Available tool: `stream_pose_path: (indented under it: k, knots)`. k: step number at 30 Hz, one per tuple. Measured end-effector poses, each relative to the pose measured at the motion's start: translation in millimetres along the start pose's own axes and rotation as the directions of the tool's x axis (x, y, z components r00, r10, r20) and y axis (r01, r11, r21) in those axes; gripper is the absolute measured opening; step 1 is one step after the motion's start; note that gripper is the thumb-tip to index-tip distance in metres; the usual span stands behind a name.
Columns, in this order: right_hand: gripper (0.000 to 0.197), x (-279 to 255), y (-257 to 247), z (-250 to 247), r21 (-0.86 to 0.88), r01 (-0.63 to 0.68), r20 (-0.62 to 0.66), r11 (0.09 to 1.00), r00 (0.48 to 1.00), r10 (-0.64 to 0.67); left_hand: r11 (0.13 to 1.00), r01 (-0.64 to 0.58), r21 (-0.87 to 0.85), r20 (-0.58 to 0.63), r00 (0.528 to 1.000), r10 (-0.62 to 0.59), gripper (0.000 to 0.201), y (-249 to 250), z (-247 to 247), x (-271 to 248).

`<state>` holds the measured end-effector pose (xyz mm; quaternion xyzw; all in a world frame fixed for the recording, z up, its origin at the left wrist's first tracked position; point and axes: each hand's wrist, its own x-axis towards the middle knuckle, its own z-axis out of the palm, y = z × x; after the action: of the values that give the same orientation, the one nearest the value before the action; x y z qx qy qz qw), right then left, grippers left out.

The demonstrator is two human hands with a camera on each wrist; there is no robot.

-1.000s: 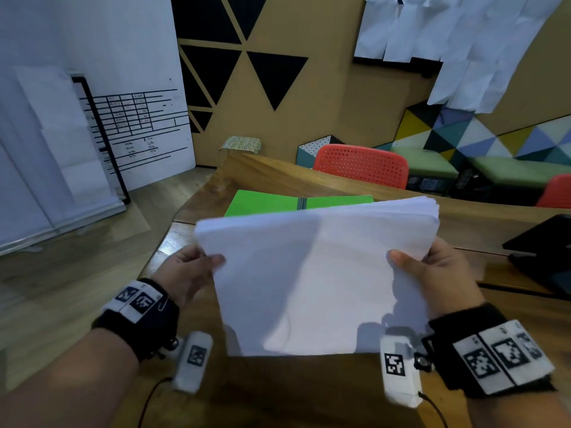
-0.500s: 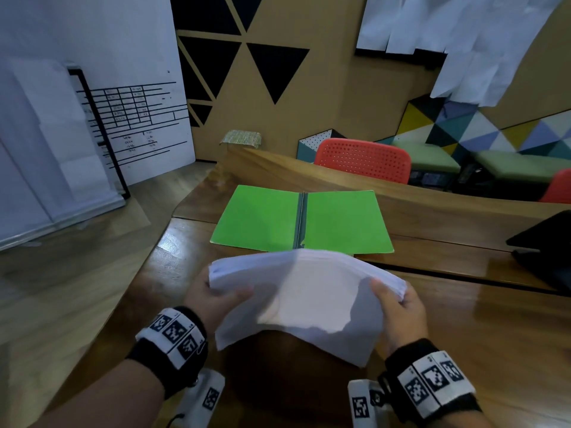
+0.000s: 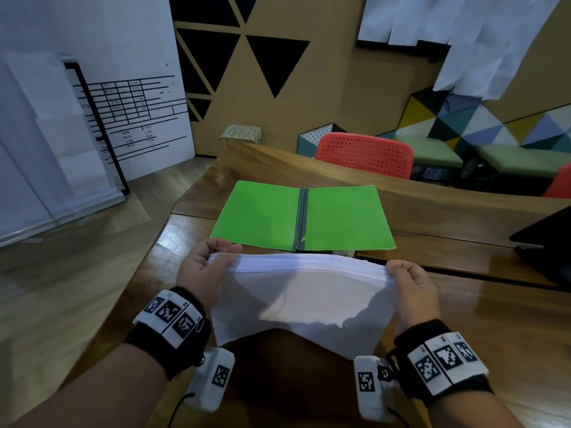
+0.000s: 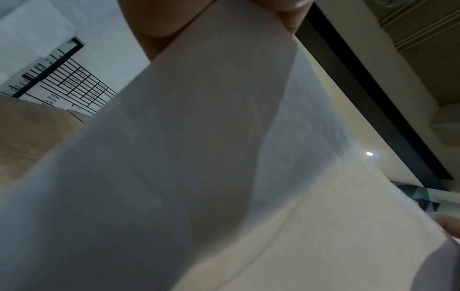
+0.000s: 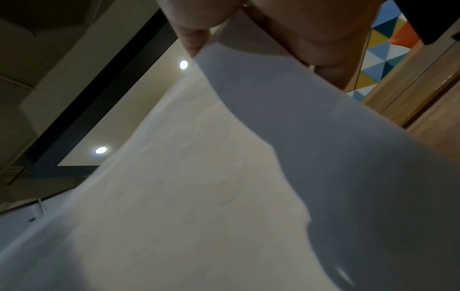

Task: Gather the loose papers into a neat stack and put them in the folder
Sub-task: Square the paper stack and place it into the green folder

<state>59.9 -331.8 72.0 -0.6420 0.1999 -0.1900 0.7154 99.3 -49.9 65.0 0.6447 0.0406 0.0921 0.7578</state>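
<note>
Between my two hands, just above the desk [image 3: 482, 307], hangs the paper stack [image 3: 302, 291]. My left hand [image 3: 204, 267] pinches its left end and my right hand [image 3: 411, 288] pinches its right end, fingers [image 3: 401, 267] curled over the top edge, thumbs on my side. Both wrist views confirm it: sheet gripped between thumb and fingers, paper filling most of the frame. Stack stands roughly on edge, bowed in the middle, long axis running left to right. Top edges look fairly flush; the lower edge sags unevenly toward me, and I cannot tell whether it touches the wood.

Folder [image 3: 302, 217], green, lies open and flat straight ahead, just beyond the stack, spine running away from me. The stack's long axis crosses the spine. Neither hand is clearly nearer; the right half of the folder sits ahead of my right hand, the left half ahead of my left. My guess: squaring is about done, and next the stack goes forward and down flat onto one half, likely needing a quarter turn to match the page shape.

Desk is dark polished wood, glossy, with a seam running across under the folder's near edge. A black device [image 3: 547, 239] sits at the far right. Beyond: red chair [image 3: 364, 156], triangle-patterned wall, whiteboard at left, wood floor.
</note>
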Motion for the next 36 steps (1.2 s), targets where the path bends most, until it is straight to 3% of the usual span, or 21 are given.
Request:
stream_pose_path:
  k: [2,3,4,6,7,8,10,12,14,19,22,23,25,28,29,32,34,36]
  knots:
    - [0.018,-0.9,3.4,-2.6,0.038,0.011,0.020,0.999,1.000,-0.012,1.000,0.016,0.002,-0.010,1.000,-0.016,0.011,-2.6,-3.4,0.3]
    - [0.010,-3.8,3.6,-3.8,0.063,-0.003,0.048,0.998,0.999,0.000,1.000,0.016,0.002,-0.006,1.000,-0.016,0.017,-4.6,-6.6,-0.7]
    - [0.023,-5.0,6.6,-6.8,0.095,-0.017,0.087,0.995,0.996,0.009,1.000,0.014,0.024,0.025,1.000,-0.015,0.039,-6.2,-9.5,-2.6]
    - [0.079,-5.6,16.4,-13.7,0.116,-0.082,0.182,0.990,0.981,0.059,0.999,0.020,0.029,0.109,0.994,-0.023,0.096,-10.6,-12.9,-7.4]
    - [0.095,-6.2,22.2,-15.2,0.128,-0.106,0.217,0.986,0.973,0.076,0.998,0.027,0.050,0.129,0.991,-0.033,0.101,-13.7,-13.1,-9.8]
    - [0.099,-6.3,28.0,-15.6,0.127,-0.110,0.242,0.986,0.967,0.077,0.994,0.039,0.103,0.118,0.992,-0.051,0.088,-14.0,-11.3,-14.4]
    - [0.087,-6.6,33.4,-12.4,0.089,-0.078,0.210,0.993,0.976,0.058,0.977,0.111,0.183,0.075,0.989,-0.127,0.035,-14.6,-5.2,-18.9]
    - [0.081,-4.6,36.7,-9.2,0.124,-0.038,0.139,0.992,0.990,0.021,0.975,0.166,0.148,0.062,0.982,-0.177,0.014,-18.7,-4.3,-16.3]
    - [0.081,-5.4,36.0,-4.7,0.142,-0.047,0.123,0.989,0.992,0.030,0.977,0.188,0.104,0.030,0.981,-0.192,0.013,-16.7,-3.6,-13.1]
    - [0.093,-10.6,30.2,-1.6,0.119,-0.137,0.148,0.983,0.982,0.119,0.981,0.091,0.170,0.034,0.995,-0.098,0.022,-7.6,-10.1,-13.7]
    - [0.113,-5.9,28.4,-2.0,0.097,-0.165,0.064,0.981,0.985,0.159,0.989,0.070,0.131,-0.015,0.998,-0.068,0.029,0.5,-9.9,-9.4]
    - [0.119,-2.5,29.9,-3.1,0.080,-0.167,0.053,0.983,0.985,0.163,0.991,0.076,0.111,-0.022,0.997,-0.074,0.022,0.5,-9.0,-6.5]
    - [0.108,-1.1,26.2,-1.6,0.005,-0.163,0.031,0.987,0.986,0.163,0.990,0.081,0.112,-0.030,0.996,-0.078,0.008,2.8,-4.7,-4.0]
    - [0.056,2.9,18.5,0.2,-0.016,-0.136,0.009,0.991,0.991,0.136,0.991,0.049,0.122,-0.009,0.999,-0.048,0.011,5.6,-1.2,-3.6]
    - [0.055,4.3,17.1,0.2,-0.028,-0.137,0.014,0.990,0.990,0.138,0.993,0.040,0.109,-0.002,0.999,-0.040,0.010,6.7,-0.9,-3.3]
    - [0.090,7.5,17.7,-0.6,-0.043,-0.130,0.015,0.991,0.991,0.130,0.994,0.034,0.107,0.005,0.999,-0.035,0.006,5.7,-1.2,-0.8]
    - [0.085,5.8,14.8,-1.6,-0.016,-0.114,0.074,0.993,0.991,0.115,0.996,0.033,0.086,0.016,0.999,-0.035,0.009,7.1,-2.5,0.1]
    - [0.089,2.6,12.7,-8.4,0.018,-0.125,0.204,0.992,0.972,0.118,0.997,0.028,0.069,0.083,0.996,-0.033,0.059,3.4,-9.0,-0.1]
